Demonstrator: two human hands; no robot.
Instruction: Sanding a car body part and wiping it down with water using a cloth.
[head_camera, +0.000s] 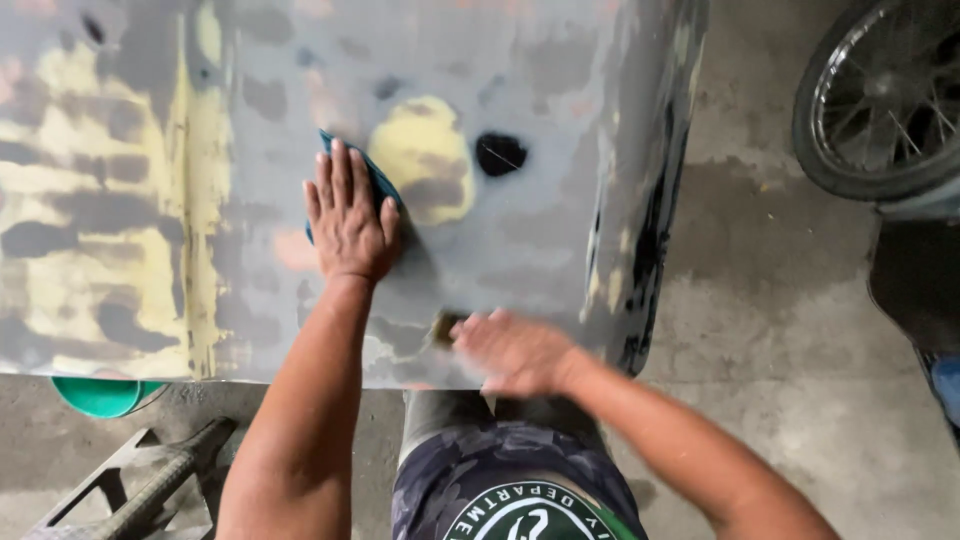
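Grey-primed sheet metal fills most of the view: a large curved car body panel (300, 90), mottled with yellow filler patches, pinkish spots and one black bare spot. All places below are told from this panel.

Left hand (348, 218) lies flat on the panel's middle, palm down, fingers (338, 170) straight and close together, pointing away from the person. Under it sits a teal folded cloth (378, 178), pressed against the metal; only its far edge and right side show past the fingers. Just right of the cloth is the round yellow filler patch (425, 155), and further right the black spot (499, 154).

Right hand (515, 350) is at the panel's near edge, blurred. Its fingers are curled around a small dark brownish block (446, 326) that touches the panel surface; how tightly they grip cannot be told through the blur. The two hands are apart, the right one nearer the person's body.

Beyond the panel's right edge lies a stained concrete floor (780, 320), and at the far right corner stands a black spoked wheel with a rubber tyre (880, 100). Under the panel's near left edge a green round plastic bucket (100, 395) peeks out, and beside that rests a grey metal frame (130, 485) on the floor. The person's dark camouflage shorts (500, 470) show below the panel's near edge.
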